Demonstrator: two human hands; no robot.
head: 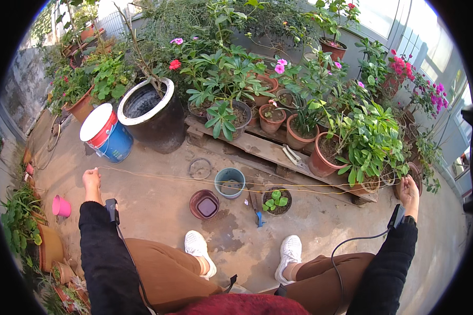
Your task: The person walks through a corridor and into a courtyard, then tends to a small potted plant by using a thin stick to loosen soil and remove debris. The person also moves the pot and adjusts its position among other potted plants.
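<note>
A thin yellowish cord (299, 189), seemingly doubled, stretches across the view between my widely spread hands. My left hand (92, 179) is closed on its left end, and my right hand (409, 189) grips the other end at the far right. Under the cord stand an empty grey-blue plastic pot (229, 193) and a dark red pot (204, 208). To their right, a small potted plant (276, 200) with green leaves sits beside a blue-handled tool (259, 219) lying on the ground. A round clear ring or saucer (200, 174) lies behind the pots.
A wooden pallet (256, 150) holds several potted plants and pruning shears (294, 156). Left of it stand a large dark glazed pot (157, 130) and a blue and red bucket (116, 141). A pink pot (61, 206) is at the left. My white shoes (199, 250) are below.
</note>
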